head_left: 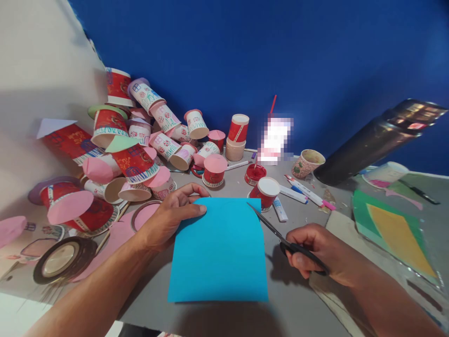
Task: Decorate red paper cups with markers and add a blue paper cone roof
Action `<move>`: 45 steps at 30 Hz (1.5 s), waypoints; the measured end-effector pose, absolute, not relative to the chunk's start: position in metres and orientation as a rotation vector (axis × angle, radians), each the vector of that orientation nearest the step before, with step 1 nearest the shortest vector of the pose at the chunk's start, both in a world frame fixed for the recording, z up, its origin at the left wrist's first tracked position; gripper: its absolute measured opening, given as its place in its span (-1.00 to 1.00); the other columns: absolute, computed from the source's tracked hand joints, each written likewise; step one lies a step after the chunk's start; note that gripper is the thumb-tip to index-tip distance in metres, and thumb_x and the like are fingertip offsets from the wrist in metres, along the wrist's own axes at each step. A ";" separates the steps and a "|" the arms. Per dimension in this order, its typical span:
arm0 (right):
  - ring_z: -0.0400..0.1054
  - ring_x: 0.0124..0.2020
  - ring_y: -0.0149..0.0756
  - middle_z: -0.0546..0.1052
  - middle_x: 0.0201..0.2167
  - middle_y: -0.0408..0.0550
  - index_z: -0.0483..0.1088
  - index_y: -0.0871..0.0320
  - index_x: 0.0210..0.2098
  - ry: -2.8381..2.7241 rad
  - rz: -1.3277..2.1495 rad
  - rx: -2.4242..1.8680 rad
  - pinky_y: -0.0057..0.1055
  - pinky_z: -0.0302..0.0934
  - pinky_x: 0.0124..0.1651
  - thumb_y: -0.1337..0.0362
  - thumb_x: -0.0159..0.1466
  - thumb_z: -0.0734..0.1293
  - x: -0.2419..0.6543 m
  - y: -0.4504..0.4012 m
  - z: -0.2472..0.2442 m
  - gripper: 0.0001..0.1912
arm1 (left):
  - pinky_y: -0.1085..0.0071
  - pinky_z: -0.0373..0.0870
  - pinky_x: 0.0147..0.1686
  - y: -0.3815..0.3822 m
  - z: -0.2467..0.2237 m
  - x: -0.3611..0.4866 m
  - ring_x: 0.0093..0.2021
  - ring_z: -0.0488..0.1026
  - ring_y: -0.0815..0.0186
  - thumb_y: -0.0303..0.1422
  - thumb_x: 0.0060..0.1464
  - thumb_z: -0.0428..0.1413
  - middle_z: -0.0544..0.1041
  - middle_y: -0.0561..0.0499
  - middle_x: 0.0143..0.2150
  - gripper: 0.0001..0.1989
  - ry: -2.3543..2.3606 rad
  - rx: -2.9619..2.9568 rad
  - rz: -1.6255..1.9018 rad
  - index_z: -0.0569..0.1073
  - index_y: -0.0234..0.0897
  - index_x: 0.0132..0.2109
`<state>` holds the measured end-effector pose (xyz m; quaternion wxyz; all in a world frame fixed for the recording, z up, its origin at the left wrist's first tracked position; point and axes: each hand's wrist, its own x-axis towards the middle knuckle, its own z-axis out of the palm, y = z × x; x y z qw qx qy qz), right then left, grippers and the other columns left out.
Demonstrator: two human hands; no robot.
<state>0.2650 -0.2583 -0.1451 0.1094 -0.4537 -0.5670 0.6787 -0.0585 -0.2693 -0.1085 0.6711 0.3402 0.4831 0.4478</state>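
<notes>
A sheet of bright blue paper [219, 252] is held above the grey table. My left hand [178, 210] pinches its upper left corner, thumb on top. Black-handled scissors [271, 228] are in my right hand [312, 252], with the fingers through and around the handles. Their blades point up and left, and the tips lie at the paper's upper right part. A curved edge shows near that corner, beside the blades. Just behind the corner stands a red paper cup [264, 193] with a white base facing up.
Decorated paper cups [135, 161] with paper tops pile up at the left, near a roll of tape [59, 260]. Behind lie markers [305, 189] and a small red pot [255, 174]. A black bottle [365, 140] leans at the right, near green and yellow paper [400, 234].
</notes>
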 end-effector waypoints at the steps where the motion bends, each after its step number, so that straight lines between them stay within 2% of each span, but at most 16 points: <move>1: 0.20 -0.60 -0.41 0.42 -0.67 -0.12 0.43 0.18 -0.54 -1.665 1.990 -1.332 -0.42 -0.05 -0.49 -0.42 -0.13 0.55 0.265 -0.258 -0.145 -0.26 | 0.47 0.48 -0.50 -0.269 -0.109 -0.058 -0.49 0.51 0.33 -0.36 -0.17 0.46 0.60 0.09 -0.38 -0.54 1.096 0.738 1.028 0.48 -0.20 -0.11; 5: 0.14 -0.61 -0.42 0.39 -0.70 -0.14 0.41 0.15 -0.55 -1.654 1.942 -1.302 -0.40 -0.09 -0.47 -0.41 -0.07 0.53 0.265 -0.255 -0.147 -0.29 | 0.30 0.61 -0.30 -0.268 -0.113 -0.055 -0.28 0.63 0.17 -0.34 -0.13 0.46 0.67 -0.05 -0.21 -0.49 1.043 0.643 1.051 0.51 -0.24 0.00; 8: 0.12 -0.62 -0.42 0.40 -0.70 -0.13 0.41 0.15 -0.55 -1.633 1.910 -1.275 -0.39 -0.13 -0.48 -0.42 -0.05 0.51 0.265 -0.254 -0.148 -0.29 | 0.26 0.63 -0.15 -0.269 -0.119 -0.050 -0.16 0.67 0.10 -0.38 -0.10 0.45 0.70 -0.15 -0.13 -0.54 0.940 0.646 1.025 0.56 -0.31 -0.01; 11: 0.11 -0.62 -0.43 0.39 -0.71 -0.14 0.43 0.16 -0.53 -1.589 1.913 -1.272 -0.41 -0.16 -0.50 -0.42 -0.07 0.52 0.265 -0.253 -0.149 -0.28 | 0.20 0.63 -0.06 -0.271 -0.125 -0.045 -0.09 0.68 0.04 -0.41 -0.04 0.43 0.71 -0.19 -0.08 -0.52 0.902 0.630 0.996 0.57 -0.29 0.07; 15: 0.10 -0.63 -0.45 0.38 -0.71 -0.15 0.43 0.17 -0.53 -1.580 1.929 -1.274 -0.42 -0.17 -0.51 -0.43 -0.10 0.53 0.264 -0.254 -0.148 -0.26 | 0.14 0.66 -0.10 -0.274 -0.126 -0.043 -0.11 0.69 -0.01 -0.38 0.02 0.41 0.72 -0.24 -0.08 -0.55 0.984 0.616 0.982 0.58 -0.32 0.08; 22: 0.06 -0.63 -0.46 0.39 -0.71 -0.14 0.41 0.15 -0.51 -1.648 1.953 -1.262 -0.41 -0.19 -0.52 -0.48 -0.10 0.49 0.261 -0.255 -0.145 -0.24 | 0.12 0.68 -0.19 -0.278 -0.119 -0.048 -0.26 0.70 0.02 -0.34 -0.01 0.43 0.73 -0.15 -0.27 -0.72 1.105 0.655 1.005 0.61 -0.30 -0.15; 27: 0.06 -0.64 -0.48 0.40 -0.69 -0.13 0.43 0.16 -0.49 -1.644 1.971 -1.252 -0.41 -0.18 -0.51 -0.46 -0.09 0.51 0.261 -0.255 -0.144 -0.24 | 0.18 0.67 -0.25 -0.279 -0.119 -0.050 -0.31 0.69 0.05 -0.31 -0.03 0.44 0.73 -0.14 -0.29 -0.67 1.121 0.679 1.000 0.63 -0.30 -0.10; 33: 0.16 -0.61 -0.45 0.41 -0.67 -0.12 0.43 0.18 -0.49 -1.637 1.981 -1.235 -0.42 -0.08 -0.49 -0.44 -0.09 0.52 0.262 -0.255 -0.143 -0.24 | 0.20 0.67 -0.27 -0.274 -0.123 -0.056 -0.33 0.69 0.06 -0.30 -0.04 0.45 0.72 -0.11 -0.33 -0.69 1.133 0.719 0.957 0.64 -0.30 -0.14; 40: 0.12 -0.61 -0.45 0.40 -0.67 -0.14 0.39 0.16 -0.51 -1.654 1.982 -1.249 -0.41 -0.11 -0.49 -0.44 -0.07 0.51 0.264 -0.255 -0.147 -0.26 | 0.27 0.63 -0.38 -0.272 -0.118 -0.056 -0.47 0.63 0.15 -0.32 -0.04 0.44 0.70 -0.08 -0.42 -0.78 1.174 0.737 0.964 0.61 -0.30 -0.29; 45: 0.11 -0.60 -0.45 0.38 -0.67 -0.15 0.40 0.17 -0.50 -1.659 1.987 -1.263 -0.42 -0.10 -0.47 -0.46 -0.07 0.50 0.265 -0.256 -0.147 -0.24 | 0.26 0.65 -0.37 -0.274 -0.117 -0.056 -0.46 0.64 0.14 -0.28 -0.06 0.45 0.70 -0.05 -0.41 -0.74 1.193 0.770 0.979 0.62 -0.29 -0.24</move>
